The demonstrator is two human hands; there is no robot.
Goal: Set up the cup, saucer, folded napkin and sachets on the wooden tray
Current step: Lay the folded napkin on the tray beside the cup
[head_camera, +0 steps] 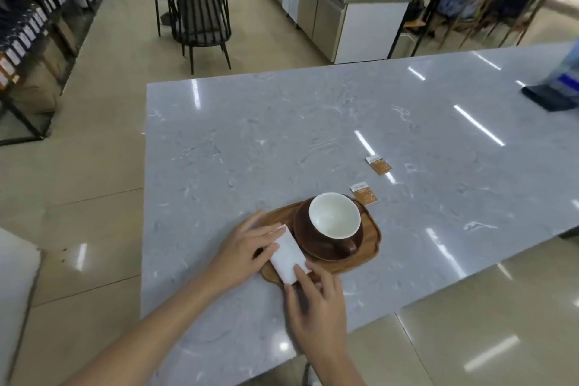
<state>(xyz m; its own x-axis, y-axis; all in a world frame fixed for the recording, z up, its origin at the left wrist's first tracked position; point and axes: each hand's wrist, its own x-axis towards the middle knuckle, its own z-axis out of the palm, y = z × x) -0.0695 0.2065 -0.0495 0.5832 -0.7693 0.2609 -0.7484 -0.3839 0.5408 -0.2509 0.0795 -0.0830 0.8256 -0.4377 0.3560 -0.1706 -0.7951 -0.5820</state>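
Observation:
A wooden tray [371, 236] lies near the front of the grey marble table [282, 135]. On its right part stands a brown saucer [302, 236] carrying a brown cup [333, 218] with a white inside, handle toward me. A white folded napkin [286, 255] lies on the tray's left part. My left hand [247, 247] presses its far end with the fingertips; my right hand [316, 301] touches its near end. Two brown and white sachets lie on the table beyond the tray, one sachet [364, 193] close to the saucer, the other sachet [379, 164] farther back.
The table's left edge runs close to the tray, with tiled floor beyond. A dark and blue object [554, 94] sits at the table's far right edge. Black chairs [200, 22] and a steel counter [344, 3] stand in the background, where people sit.

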